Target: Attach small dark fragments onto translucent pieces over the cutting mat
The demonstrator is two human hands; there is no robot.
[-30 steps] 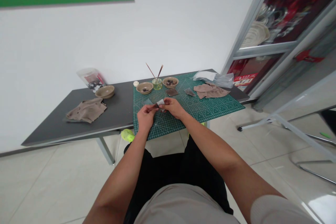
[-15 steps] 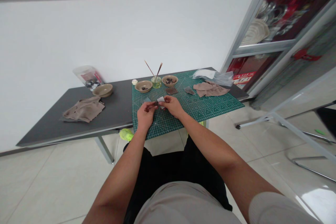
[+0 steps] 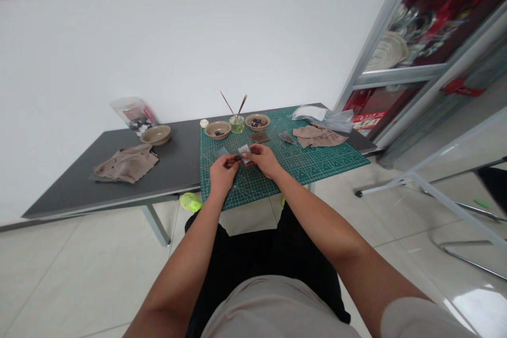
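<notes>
Over the green cutting mat point(image 3: 317, 161), my two hands meet in front of my body. My left hand point(image 3: 222, 173) is closed in a pinch on a small dark piece point(image 3: 238, 157), too small to name more exactly. Between the thumb and fingers of my right hand point(image 3: 267, 161) is a small pale grey sheet point(image 3: 244, 152), held against or right beside the dark piece. Just beyond the hands lie a brown square sheet point(image 3: 260, 137) and a dark grey sheet point(image 3: 287, 138). A translucent bluish piece point(image 3: 222, 151) rests by my left fingers.
Along the wall stand a bowl point(image 3: 217, 130), a bowl of dark pieces point(image 3: 257, 122) and a glass jar point(image 3: 237, 125) with two brushes. Brown cloths point(image 3: 320, 136) and plastic bags point(image 3: 336, 119) lie right. Leftward are another cloth point(image 3: 129, 163), a bowl point(image 3: 156, 135) and a clear tub point(image 3: 134, 116).
The pale sheet has turned and sits a little more upright in my right fingers. Both hands stay together in nearly the same place, while the view has shifted slightly.
</notes>
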